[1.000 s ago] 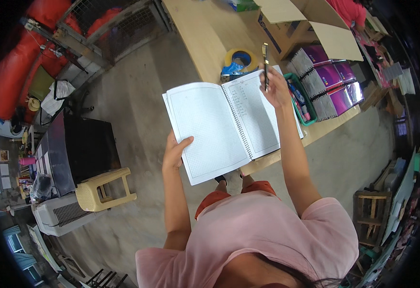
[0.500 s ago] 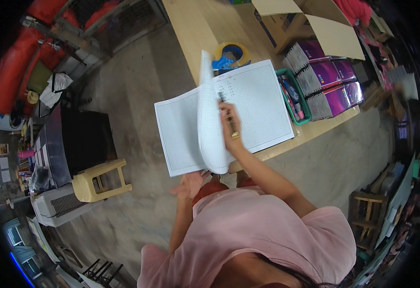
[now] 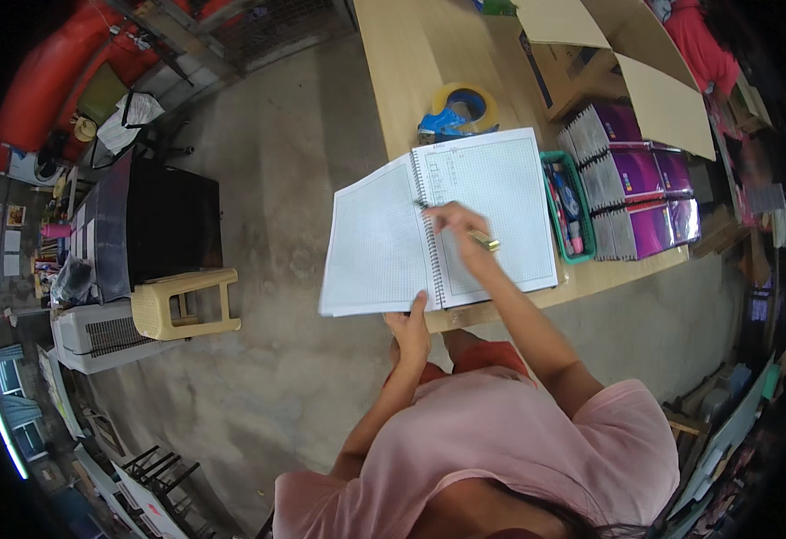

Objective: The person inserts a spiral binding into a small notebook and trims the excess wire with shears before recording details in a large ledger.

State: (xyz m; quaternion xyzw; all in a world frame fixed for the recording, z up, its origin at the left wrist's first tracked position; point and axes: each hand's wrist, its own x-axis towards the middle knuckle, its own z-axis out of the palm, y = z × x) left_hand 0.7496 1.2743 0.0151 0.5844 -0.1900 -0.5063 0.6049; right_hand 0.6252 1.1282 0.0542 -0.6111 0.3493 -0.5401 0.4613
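Note:
An open spiral notebook with grid pages lies at the table's near edge, its left half jutting past the edge. Small handwritten marks run down the right page beside the wire binding. My left hand grips the notebook's bottom edge near the binding, thumb on top and the other fingers beneath. Over the right page, close to the binding, my right hand is closed around a pen. The pen's gold-coloured end sticks out behind the hand, which is slightly blurred.
Beyond the notebook stands a blue tape dispenser with a wide roll. To the right are a green basket of markers, stacked purple notebooks and an open cardboard box. A beige plastic stool stands on the floor at left.
The page that stood upright has come down flat on the left side, baring the binding. My left hand has moved from below the left page to the notebook's bottom edge. The view has shifted.

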